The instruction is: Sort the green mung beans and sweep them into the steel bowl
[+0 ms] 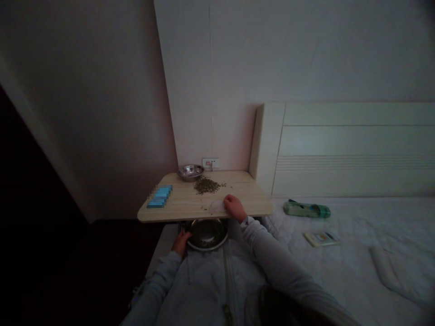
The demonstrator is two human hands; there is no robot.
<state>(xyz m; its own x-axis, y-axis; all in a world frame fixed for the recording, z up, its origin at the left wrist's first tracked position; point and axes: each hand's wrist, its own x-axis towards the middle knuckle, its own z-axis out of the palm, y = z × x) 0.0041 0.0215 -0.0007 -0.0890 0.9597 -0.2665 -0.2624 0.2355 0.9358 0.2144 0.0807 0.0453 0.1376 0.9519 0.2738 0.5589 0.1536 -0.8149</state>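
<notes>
My left hand (pixel 181 243) is closed on the left rim of a metal bowl (pixel 208 234), held just below the table's front edge. A few small bits lie inside that bowl. At the front of the wooden table (pixel 251 194), my right hand (pixel 235 208) pinches a pale, translucent flat piece (pixel 217 206) that rests against the tabletop. Its exact kind is hard to make out. Behind it spreads a pile of small greenish-brown grains (pixel 206 185), with a few loose grains near the front edge. A second metal bowl (pixel 190 172) stands at the back left.
A blue pixelated rectangle (pixel 160 196) lies on the table's left side. On the bed (pixel 360 280) at the right are a green bottle (pixel 306 209), a phone-like flat object (pixel 321 239) and a pale folded item (pixel 390 267). A wall socket (pixel 210 162) sits behind the table.
</notes>
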